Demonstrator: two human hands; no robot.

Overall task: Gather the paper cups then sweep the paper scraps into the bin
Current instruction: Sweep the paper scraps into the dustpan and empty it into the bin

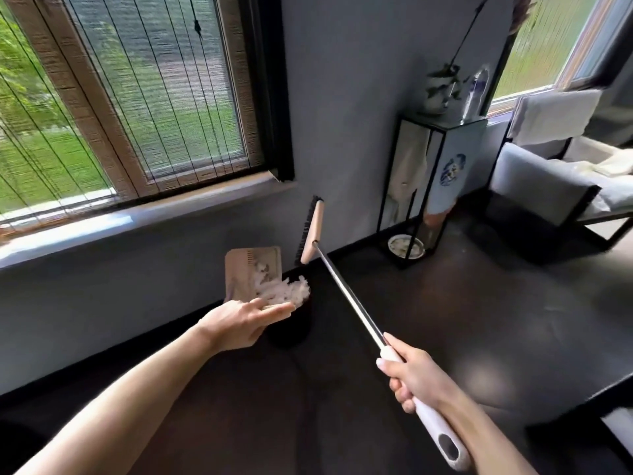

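My left hand (243, 320) holds the lower end of a beige dustpan (251, 269), which is tipped up against the grey wall. Its fingers stretch out to the right, and the grip itself is hidden. White paper scraps (284, 291) slide off the pan onto the top of a black bin (291, 332) just beyond the hand. My right hand (414, 378) grips the white handle of a long broom (349, 296). The broom's wooden head (312, 231), with black bristles, hangs in the air above the bin. No paper cups are in view.
A window with a sill (102, 221) runs above the bin on the left. A black metal stand (424, 186) with a vase stands in the corner, and a grey armchair (548, 197) is at the right. Dark floor (462, 320) stretches between them.
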